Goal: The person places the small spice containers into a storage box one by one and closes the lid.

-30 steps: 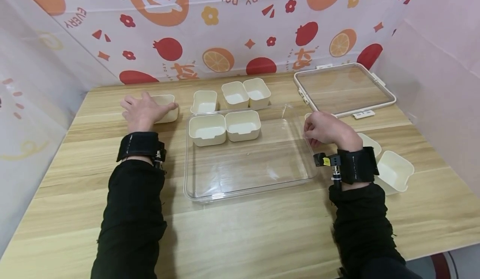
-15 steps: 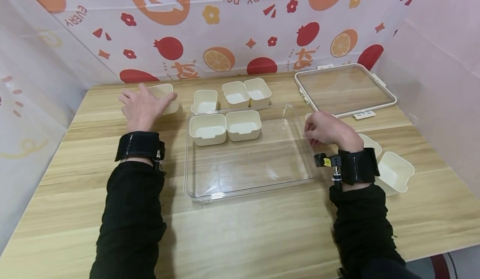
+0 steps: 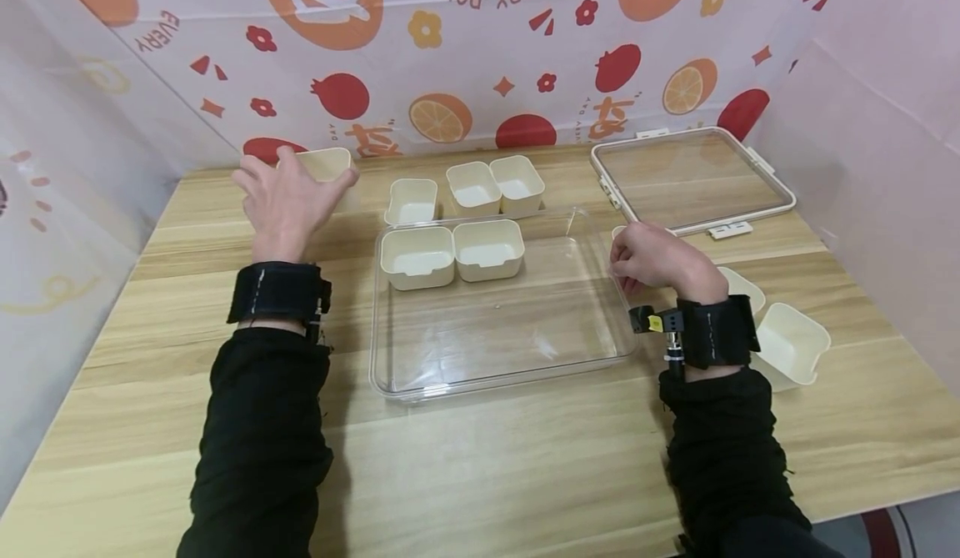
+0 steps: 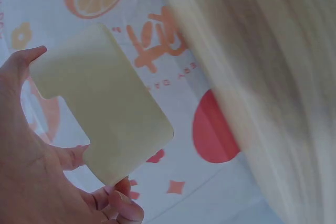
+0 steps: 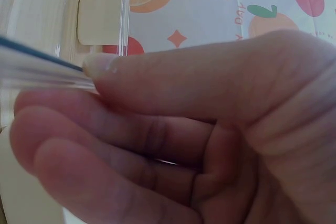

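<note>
Between the thumb and fingers of my left hand (image 3: 291,208) is a small cream plastic bin (image 3: 333,166), raised above the tabletop at the back left. In the left wrist view the fingers grip this bin (image 4: 110,103) by its edges, its notched rim toward the palm. Thumb and curled fingers of my right hand (image 5: 173,124) pinch the rim of a clear plastic box (image 3: 495,333) at its right side. Two cream bins, a left one (image 3: 416,262) and a right one (image 3: 489,253), sit side by side in the box's back left part.
Behind the box stand three more cream bins (image 3: 412,201). A clear lid (image 3: 693,178) with a white frame lies at the back right. Several bins, including a tilted one (image 3: 791,343), are around my right wrist, partly hidden. A printed curtain (image 3: 450,57) hangs behind the wooden table (image 3: 480,475).
My left hand has lifted the cream bin off the table and slightly away toward the curtain. The right hand stays at the box rim.
</note>
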Tool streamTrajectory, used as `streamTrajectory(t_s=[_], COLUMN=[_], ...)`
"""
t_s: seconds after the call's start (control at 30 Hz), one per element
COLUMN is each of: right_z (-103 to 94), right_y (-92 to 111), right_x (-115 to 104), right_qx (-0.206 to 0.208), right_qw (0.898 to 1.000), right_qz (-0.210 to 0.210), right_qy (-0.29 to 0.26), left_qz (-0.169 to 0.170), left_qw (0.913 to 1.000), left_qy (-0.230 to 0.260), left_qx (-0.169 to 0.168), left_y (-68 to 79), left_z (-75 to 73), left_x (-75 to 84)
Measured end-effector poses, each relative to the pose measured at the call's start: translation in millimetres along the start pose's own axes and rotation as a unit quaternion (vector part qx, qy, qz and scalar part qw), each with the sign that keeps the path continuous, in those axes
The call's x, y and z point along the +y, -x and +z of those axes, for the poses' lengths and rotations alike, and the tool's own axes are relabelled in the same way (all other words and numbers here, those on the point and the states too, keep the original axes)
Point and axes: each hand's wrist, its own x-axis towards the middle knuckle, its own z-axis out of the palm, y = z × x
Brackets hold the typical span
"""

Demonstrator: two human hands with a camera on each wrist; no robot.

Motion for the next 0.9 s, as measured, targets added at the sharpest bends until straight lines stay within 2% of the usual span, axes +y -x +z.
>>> streamTrajectory(t_s=[0.2, 0.5, 0.9], right_z=[0.4, 1.3, 0.1], right_y=[0, -1, 0], right_x=[1, 3, 1], right_qx=[0.000, 0.007, 0.005], right_qw=[1.000, 1.000, 1.000], right_qz=[0.004, -0.009, -0.004], right_qy=[0.002, 0.002, 0.000], left_qz=[0.007, 0.020, 0.045], left_qw=[0.9995, 0.9994, 0.9986], left_qy=[-0.025, -0.021, -0.028], left_qx=[-0.016, -0.019, -0.003], left_y=[5.4, 15.2, 30.6], left_z=[-9.9, -21.0, -29.6], left_x=[13.2, 32.2, 54.4])
